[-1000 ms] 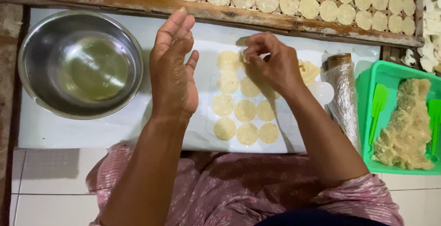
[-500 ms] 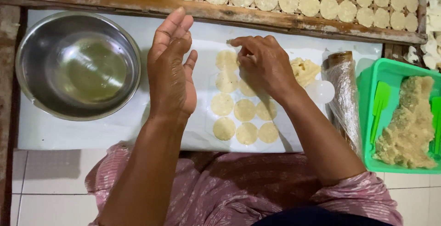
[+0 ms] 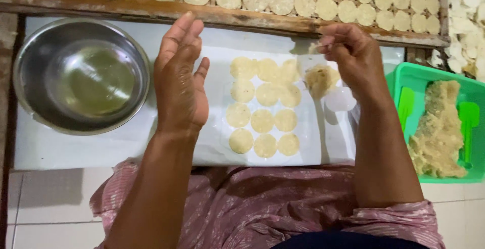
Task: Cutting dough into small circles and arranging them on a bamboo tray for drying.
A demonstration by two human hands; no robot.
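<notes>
Pale yellow dough discs (image 3: 262, 112), flat and round, are lying in neat rows on a white sheet (image 3: 212, 143), edges touching. Just right of them a rough lump of dough (image 3: 321, 78) is sitting. A small pinch of dough (image 3: 317, 47) is being held above it.

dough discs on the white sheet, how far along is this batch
Done: four rows of flat dough discs on the white sheet. In hand: the right hand pinches a small bit, and the left hand hovers open. Left: a dough mound in the green tray.
</notes>
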